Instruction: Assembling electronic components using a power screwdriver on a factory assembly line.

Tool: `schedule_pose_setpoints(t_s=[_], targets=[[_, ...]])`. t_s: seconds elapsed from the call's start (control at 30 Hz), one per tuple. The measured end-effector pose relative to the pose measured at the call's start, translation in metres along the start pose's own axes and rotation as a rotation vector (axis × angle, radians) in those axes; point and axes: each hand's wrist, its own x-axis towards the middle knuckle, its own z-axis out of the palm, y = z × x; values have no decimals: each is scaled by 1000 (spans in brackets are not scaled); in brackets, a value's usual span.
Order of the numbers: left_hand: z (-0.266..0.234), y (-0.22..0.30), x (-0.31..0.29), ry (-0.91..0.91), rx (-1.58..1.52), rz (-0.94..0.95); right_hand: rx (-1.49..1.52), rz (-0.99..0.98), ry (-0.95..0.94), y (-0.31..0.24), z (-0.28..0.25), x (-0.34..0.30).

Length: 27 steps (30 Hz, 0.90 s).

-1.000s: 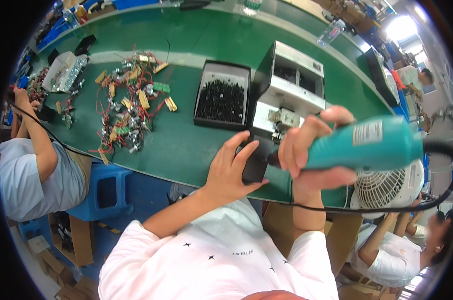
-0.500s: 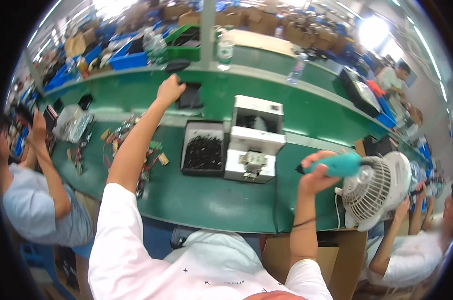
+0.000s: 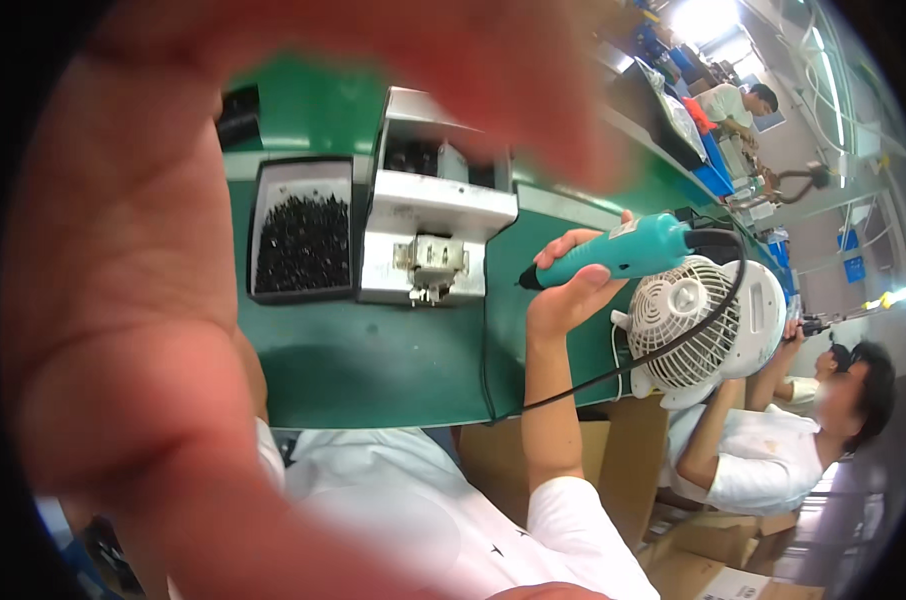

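Observation:
My left hand (image 3: 133, 300) looms very close in front of the head view, large and smeared. It covers the left side and part of the top, and its fingertips cannot be made out. My right hand (image 3: 570, 300) is closed round a teal electric screwdriver (image 3: 628, 248), held over the bench with its black tip pointing left. A black cord loops from its rear end. Left of the tip stands a white box-shaped machine (image 3: 381, 270) with a metal fixture (image 3: 438, 262) on its front. Beside it sits a black-edged tray (image 3: 303, 296) of small black parts.
A white fan (image 3: 683, 325) stands just right of my right hand, the cord running across it. Cardboard boxes (image 3: 623, 460) lie below the green bench (image 3: 403, 365). A co-worker (image 3: 763, 450) sits at the right; another person (image 3: 728, 105) is farther back.
My left hand has left the dark object at the back of the bench and come up close before the view. The view has shifted right; my right hand still holds the screwdriver.

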Motion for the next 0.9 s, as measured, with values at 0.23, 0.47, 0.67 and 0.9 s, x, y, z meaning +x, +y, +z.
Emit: schedule_pose_setpoints(t_s=[0.23, 0.47, 0.67, 0.9], targets=[[-93, -22, -48, 244, 131, 315, -26, -25, 58, -3, 19, -11], [-143, -9, -138, 348, 246, 456, -62, -36, 99, -11, 22, -13], [-73, -9, -17, 296, 188, 286, 478, -33, -102, 25, 31, 8], [-12, 31, 24, 109, 43, 422, 334, 75, 285, 54, -25, 36]])
